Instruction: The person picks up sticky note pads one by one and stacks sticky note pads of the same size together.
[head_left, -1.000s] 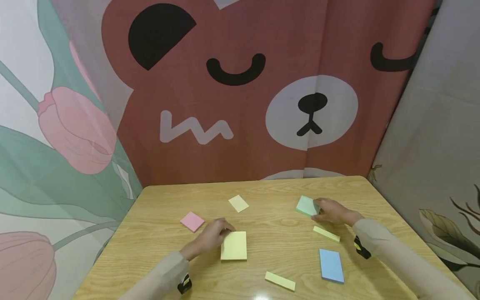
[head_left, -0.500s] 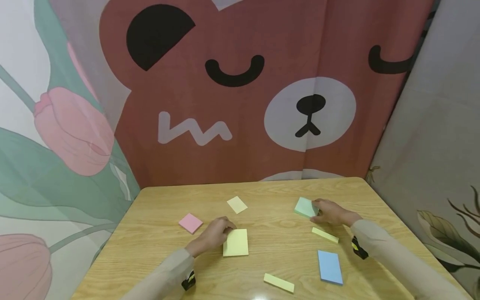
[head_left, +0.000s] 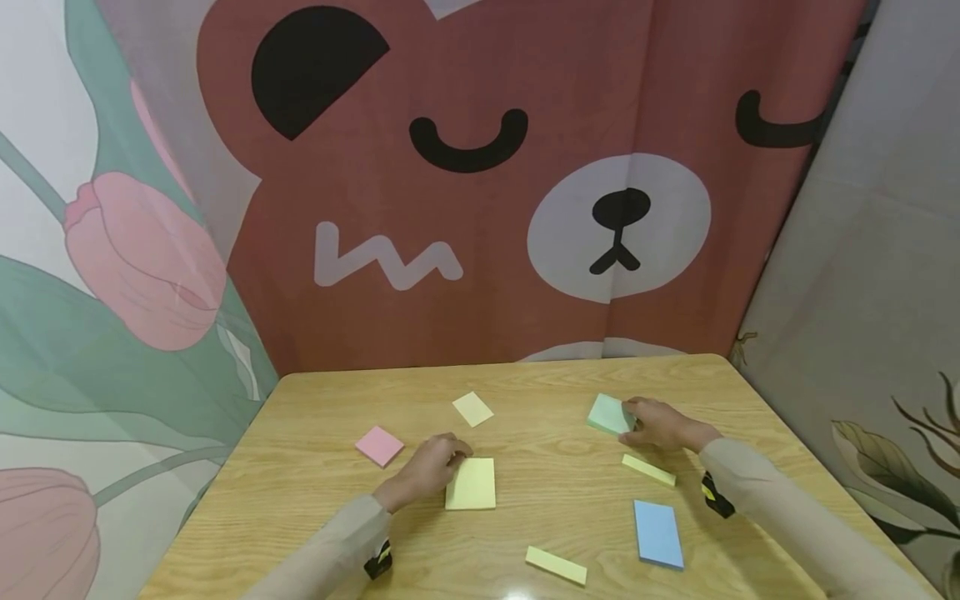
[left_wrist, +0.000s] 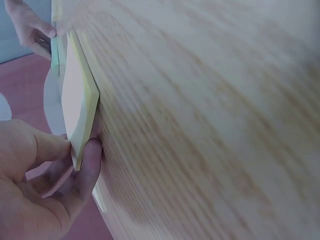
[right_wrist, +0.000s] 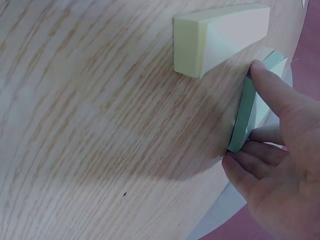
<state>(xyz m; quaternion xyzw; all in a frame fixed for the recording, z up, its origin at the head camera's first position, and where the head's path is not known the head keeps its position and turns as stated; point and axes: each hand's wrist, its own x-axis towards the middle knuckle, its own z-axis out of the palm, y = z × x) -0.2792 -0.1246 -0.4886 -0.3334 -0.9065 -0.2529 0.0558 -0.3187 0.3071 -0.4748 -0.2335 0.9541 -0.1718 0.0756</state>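
Observation:
My left hand [head_left: 426, 468] pinches the far left corner of a square yellow sticky-note pad [head_left: 474, 486] at the middle of the table. In the left wrist view, thumb and fingers close on the corner of that pad [left_wrist: 90, 107], which tilts a little off the wood. Toward the back right, my right hand [head_left: 663, 423] holds a green sticky-note pad [head_left: 606, 413] by its right side. The right wrist view has the thumb at one end of the green pad [right_wrist: 242, 115] and the fingers at the other.
A narrow yellow sticky-note pad [head_left: 648, 471] lies just in front of my right hand, a blue pad [head_left: 658, 535] nearer me. Another narrow yellow pad [head_left: 556, 566] is at the front. Further back lie a pink pad [head_left: 379, 447] and a small pale yellow pad [head_left: 473, 409].
My left hand has shifted the square yellow pad slightly to the right and away from me. My right hand stays at the green pad, nearly still.

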